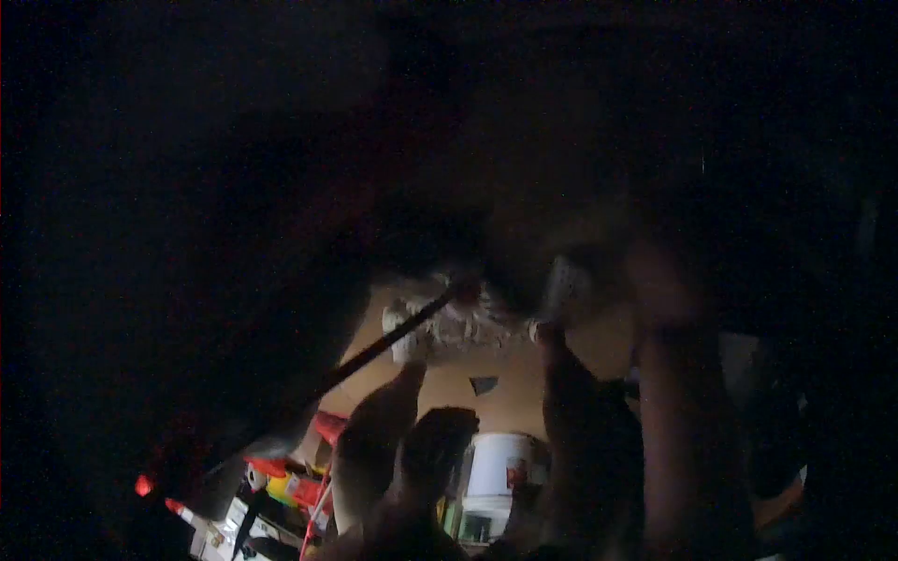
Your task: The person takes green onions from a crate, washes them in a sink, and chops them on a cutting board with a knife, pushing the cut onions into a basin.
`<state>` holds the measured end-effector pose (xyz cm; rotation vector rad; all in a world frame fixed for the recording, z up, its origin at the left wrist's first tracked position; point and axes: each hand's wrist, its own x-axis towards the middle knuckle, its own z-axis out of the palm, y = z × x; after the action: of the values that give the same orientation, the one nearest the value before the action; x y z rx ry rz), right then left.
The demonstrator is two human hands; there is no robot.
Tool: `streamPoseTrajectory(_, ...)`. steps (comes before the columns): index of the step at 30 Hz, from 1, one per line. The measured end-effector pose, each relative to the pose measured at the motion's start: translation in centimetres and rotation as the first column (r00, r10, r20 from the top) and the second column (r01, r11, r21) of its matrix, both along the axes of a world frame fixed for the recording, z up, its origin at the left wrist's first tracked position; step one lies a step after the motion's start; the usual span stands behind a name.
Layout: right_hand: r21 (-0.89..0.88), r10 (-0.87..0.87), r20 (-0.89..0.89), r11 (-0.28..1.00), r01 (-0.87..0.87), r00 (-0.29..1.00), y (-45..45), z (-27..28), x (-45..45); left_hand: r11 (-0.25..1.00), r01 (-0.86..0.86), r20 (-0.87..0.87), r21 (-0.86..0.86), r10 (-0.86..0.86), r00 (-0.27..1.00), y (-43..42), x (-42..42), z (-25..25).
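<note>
Most of the view is very dark. A bare limb that looks like a forearm rises at the right, its upper end lost in shadow, so I cannot make out the fingers of my right hand. A long thin dark stick slants from the lower left up to the centre. Its upper end meets a dim, blurred patch; whether my left hand is on it cannot be told. Around that patch lies a pale, lumpy, crumpled-looking mass on the tan floor.
Dark leg-like shapes stand in front of the tan surface, with another to their right. Between them is a white bucket. A small dark flat piece lies above it. Red and yellow items crowd the lower left.
</note>
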<state>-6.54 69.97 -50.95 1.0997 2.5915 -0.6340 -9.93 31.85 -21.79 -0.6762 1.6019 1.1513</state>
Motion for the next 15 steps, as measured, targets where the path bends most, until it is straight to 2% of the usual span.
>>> streamPoseTrajectory(1,-0.066,-0.032,-0.033,0.997,0.030,0.999,-1.6,0.6,0.1,0.996,0.022,-0.135,0.088,-0.010,0.991,-1.4,2.9,-2.0)
streamPoseTrajectory(3,-0.208,-0.129,-0.101,0.972,0.106,0.986,-5.0,2.3,0.6,0.984,0.064,-0.285,0.168,-0.014,0.958,-0.8,2.7,0.1)
streamPoseTrajectory(4,-0.311,-0.191,-0.121,0.939,0.146,0.974,-7.4,3.7,0.7,0.962,-0.227,-0.174,0.154,0.252,0.952,2.0,-1.7,4.0)
streamPoseTrajectory(6,-0.514,-0.334,-0.113,0.826,0.233,0.936,-12.0,7.0,0.9,0.858,-0.498,-0.070,0.128,0.509,0.858,2.4,-3.0,7.4)
streamPoseTrajectory(9,-0.780,-0.549,-0.013,0.528,0.335,0.836,-18.4,12.8,1.9,0.838,-0.456,-0.006,0.299,0.480,0.877,-0.9,1.2,5.1)
streamPoseTrajectory(11,-0.881,-0.650,0.075,0.313,0.356,0.756,-22.3,17.8,2.3,0.839,-0.475,0.005,0.264,0.492,0.871,-1.7,2.2,6.2)
streamPoseTrajectory(12,-0.912,-0.686,0.099,0.227,0.341,0.721,-23.9,20.1,2.8,0.842,-0.442,0.006,0.310,0.463,0.886,-2.3,2.2,6.4)
streamPoseTrajectory(14,-0.953,-0.746,0.141,0.077,0.294,0.651,-26.9,24.4,4.2,0.938,-0.065,-0.173,0.340,0.131,0.976,-4.0,1.8,6.8)
streamPoseTrajectory(15,-0.967,-0.771,0.150,0.017,0.255,0.619,-28.3,26.4,5.0,0.921,-0.013,-0.192,0.390,0.095,0.977,-4.7,1.8,6.7)
